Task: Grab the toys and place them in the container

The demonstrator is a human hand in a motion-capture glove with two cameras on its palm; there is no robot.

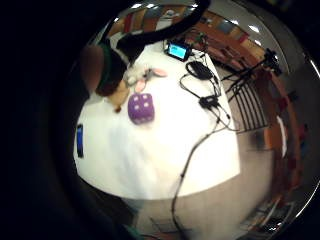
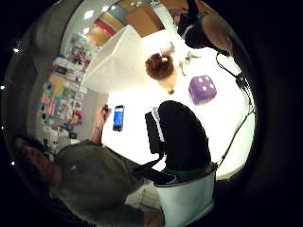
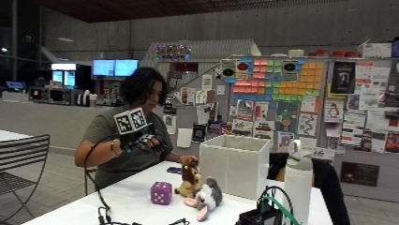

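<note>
Outside view: a person sits at a white table (image 3: pixel 124 197) with the gloved right hand (image 3: pixel 144 142) raised in the air above the table, well apart from every toy.

Container: white fabric bin (image 3: pixel 233 164), open at the top, standing upright on the table just behind the toys. Judged light and soft-walled, so a toy dropped against the rim could tip or dent it; the opening is wide enough to drop into from above.

Lion toy: brown plush with a dark mane (image 3: pixel 189 179), upright between the bin and the dice. Likely light and squashy; a hold round the body under the mane looks safest, since it is the thickest part.

Grey toy: plush animal with pink ears (image 3: pixel 205 198), lying near the table's front edge, touching or just beside the lion. Soft and floppy by the look of it; taking the torso should beat pinching a limp ear.

Dice: purple plush cube with white spots (image 3: pixel 161 192), on the table just beside the lion. Probably very light and not slippery; opposite faces give a plain grasp.

Right hand: holds nothing; fingers appear loosely curled in the outside view, and the thumb-side palm view shows a gloved finger (image 2: pixel 182 137) hanging relaxed over the table.

Other hand: bare, resting on the table near a phone (image 2: pixel 118 117).
</note>
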